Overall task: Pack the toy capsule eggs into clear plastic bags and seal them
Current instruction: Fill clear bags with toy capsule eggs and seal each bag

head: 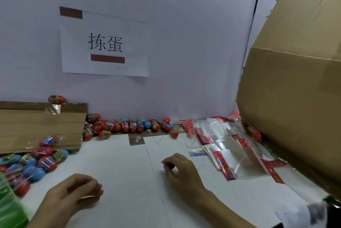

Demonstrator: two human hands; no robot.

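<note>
Both hands hover over the white worktop (114,155), holding nothing: left hand (73,193) loosely curled, right hand (180,169) with fingertips curled toward the thumb. Glossy capsule eggs (129,126) line the worktop's far edge; crinkly clear bags (232,148) lie right of the right hand, beside a cardboard box (295,89)

I see glossy plastic capsule eggs (129,126) wrapped in shiny printed film at mid-frame, clear glossy plastic bags (230,146) lower right, matt brown cardboard box (295,80) with smooth tape, and matt white paper tabletop (120,163).
</note>
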